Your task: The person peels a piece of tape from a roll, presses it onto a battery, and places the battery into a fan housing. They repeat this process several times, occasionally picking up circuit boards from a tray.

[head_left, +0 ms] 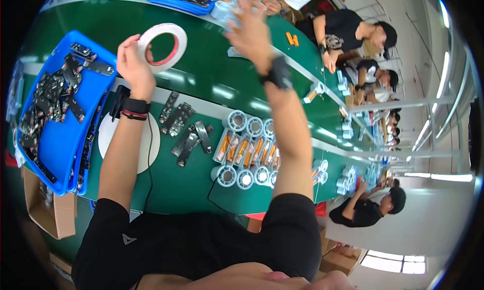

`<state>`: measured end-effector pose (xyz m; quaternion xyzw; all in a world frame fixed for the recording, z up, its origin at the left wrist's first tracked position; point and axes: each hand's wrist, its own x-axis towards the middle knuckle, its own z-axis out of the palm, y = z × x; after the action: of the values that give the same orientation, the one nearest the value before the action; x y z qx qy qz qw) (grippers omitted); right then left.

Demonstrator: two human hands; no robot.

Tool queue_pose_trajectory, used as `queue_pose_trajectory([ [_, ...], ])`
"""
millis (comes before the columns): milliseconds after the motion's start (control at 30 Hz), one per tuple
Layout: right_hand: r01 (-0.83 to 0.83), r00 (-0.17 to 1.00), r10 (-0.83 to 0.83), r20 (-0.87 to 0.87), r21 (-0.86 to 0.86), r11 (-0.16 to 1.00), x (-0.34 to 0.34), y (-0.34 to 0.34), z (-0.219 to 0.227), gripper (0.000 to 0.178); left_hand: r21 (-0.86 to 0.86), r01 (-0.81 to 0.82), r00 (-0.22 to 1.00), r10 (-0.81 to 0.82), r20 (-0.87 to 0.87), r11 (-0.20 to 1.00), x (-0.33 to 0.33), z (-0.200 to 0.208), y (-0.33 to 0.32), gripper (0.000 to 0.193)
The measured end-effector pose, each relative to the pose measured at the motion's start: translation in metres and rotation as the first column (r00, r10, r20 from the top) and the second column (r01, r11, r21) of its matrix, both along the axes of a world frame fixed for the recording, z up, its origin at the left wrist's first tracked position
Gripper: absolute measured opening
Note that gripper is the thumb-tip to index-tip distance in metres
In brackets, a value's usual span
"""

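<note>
My left hand [135, 63] is closed on the edge of a roll of tape [176, 32], a white ring with a red inner rim, held up over the green table. Stretched to the far side, my right hand [250, 38] is beside pale blue round plastic parts [222, 10]; its fingers are smeared by motion, so I cannot make out a hold. Between my forearms lie several black circuit boards [180, 119]. Near my right forearm sits a group of pale blue plastic housings [237, 120] with orange cells [246, 153] in them.
A blue bin [50, 143] of black boards stands at the left, above a cardboard box [63, 217]. A white disc [129, 151] lies under my left forearm. Another blue tray [181, 5] of boards is at the far side. Several people [348, 35] sit along the table's right.
</note>
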<state>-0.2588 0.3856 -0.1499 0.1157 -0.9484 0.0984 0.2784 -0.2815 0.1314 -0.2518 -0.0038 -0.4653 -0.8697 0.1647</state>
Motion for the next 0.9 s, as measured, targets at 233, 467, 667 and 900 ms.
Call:
queue_pose_trajectory([
  [233, 0.801, 0.581, -0.796, 0.169, 0.056, 0.597, 0.372, 0.199, 0.032, 0.104, -0.078, 0.044, 0.999, -0.045, -0.012, 0.996, 0.004, -0.007, 0.010, 0.020],
  [467, 0.964, -0.195, -0.881, 0.432, -0.081, -0.254, 0.654, 0.287, -0.086, 0.112, -0.304, 0.241, 0.963, -0.265, -0.042, 0.922, 0.036, -0.012, 0.030, 0.019],
  [667, 0.996, 0.063, -0.998, -0.007, -0.066, 0.063, 0.659, 0.267, -0.090, 0.065, -0.453, 0.311, 0.908, -0.403, -0.119, 0.835, 0.043, -0.013, 0.037, 0.017],
  [900, 0.786, 0.561, -0.788, 0.253, 0.133, 0.603, 0.576, 0.048, -0.105, 0.047, -0.531, 0.282, 0.889, -0.426, -0.168, 0.799, 0.061, -0.001, 0.033, 0.018],
])
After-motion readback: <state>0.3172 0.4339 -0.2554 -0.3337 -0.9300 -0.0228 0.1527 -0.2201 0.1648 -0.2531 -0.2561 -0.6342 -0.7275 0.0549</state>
